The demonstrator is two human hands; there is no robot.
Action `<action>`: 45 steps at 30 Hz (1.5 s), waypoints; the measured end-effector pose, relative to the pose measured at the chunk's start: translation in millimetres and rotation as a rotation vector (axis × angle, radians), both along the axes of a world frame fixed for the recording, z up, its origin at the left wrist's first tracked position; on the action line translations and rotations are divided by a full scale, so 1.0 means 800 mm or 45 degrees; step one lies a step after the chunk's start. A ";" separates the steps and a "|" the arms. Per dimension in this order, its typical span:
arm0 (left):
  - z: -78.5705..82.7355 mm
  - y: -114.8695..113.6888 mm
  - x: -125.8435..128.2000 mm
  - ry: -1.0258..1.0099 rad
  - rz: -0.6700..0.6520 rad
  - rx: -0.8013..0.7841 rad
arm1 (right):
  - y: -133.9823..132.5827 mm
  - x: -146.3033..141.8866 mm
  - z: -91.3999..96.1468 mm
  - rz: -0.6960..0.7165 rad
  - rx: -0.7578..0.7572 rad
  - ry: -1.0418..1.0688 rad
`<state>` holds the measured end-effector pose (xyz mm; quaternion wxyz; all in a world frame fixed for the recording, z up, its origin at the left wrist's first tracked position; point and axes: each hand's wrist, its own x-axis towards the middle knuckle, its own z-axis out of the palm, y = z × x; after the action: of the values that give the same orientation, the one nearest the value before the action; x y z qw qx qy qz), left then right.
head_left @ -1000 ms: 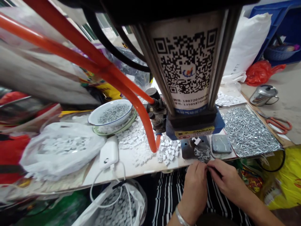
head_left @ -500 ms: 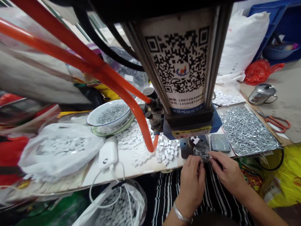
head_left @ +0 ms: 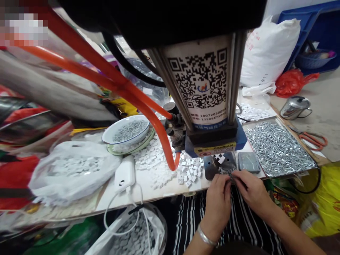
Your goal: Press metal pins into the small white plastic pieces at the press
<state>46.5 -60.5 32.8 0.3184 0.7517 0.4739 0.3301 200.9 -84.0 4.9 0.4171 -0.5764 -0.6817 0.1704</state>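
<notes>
Left hand and right hand sit at the front edge of the white table, fingers of each pinched together just over a dark steel plate. Whatever they grip is too small to identify. A small heap of silvery metal pins lies on the plate, close under the fingertips. Near it: loose white square blocks, a flat grey metal pad, a shallow tray of silver pins, and the blue base of a pneumatic press.

Risks: a knuckle catching the plate could scatter pins over the near edge; a sleeve or wrist brushing the tray could spill its unconfined load; pins and blocks could mix if either pile is disturbed
</notes>
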 end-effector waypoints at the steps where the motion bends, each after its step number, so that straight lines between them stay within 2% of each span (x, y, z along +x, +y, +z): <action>1: -0.001 0.001 0.000 0.012 -0.001 -0.015 | 0.001 0.000 -0.002 -0.006 -0.005 -0.017; 5: -0.006 0.005 -0.004 0.010 0.005 -0.036 | 0.004 -0.001 -0.005 0.001 -0.016 -0.009; 11: 0.000 0.001 -0.006 -0.131 0.080 -0.066 | 0.003 0.004 0.013 0.036 0.014 0.150; 17: 0.013 0.001 -0.001 -0.369 0.041 -0.537 | -0.001 0.001 0.023 0.199 0.096 0.164; 20: 0.011 0.002 -0.001 -0.517 0.063 -0.754 | 0.000 0.000 0.020 0.235 0.025 0.233; 22: 0.009 0.002 -0.002 -0.588 0.081 -0.825 | 0.000 0.000 0.018 0.262 -0.029 0.290; 26: 0.007 0.002 -0.004 -0.697 0.125 -0.878 | -0.002 0.005 0.014 0.133 -0.109 0.429; 29: 0.005 0.002 -0.004 -0.798 0.124 -0.929 | -0.005 0.006 0.016 -0.017 -0.289 0.670; 32: 0.000 -0.001 -0.004 -0.935 0.098 -0.989 | -0.007 0.000 0.024 -0.063 -0.420 0.877; 37: -0.004 -0.005 -0.001 -1.112 0.076 -1.060 | -0.004 -0.011 0.037 -0.055 -0.294 0.815; 45: 0.005 -0.006 0.001 -1.248 0.090 -1.118 | 0.001 -0.010 0.036 -0.023 -0.247 0.734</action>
<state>47.5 -65.2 36.8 0.7634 0.2985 0.3890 0.4204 192.5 -83.5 33.4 0.5377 -0.5476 -0.5107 0.3876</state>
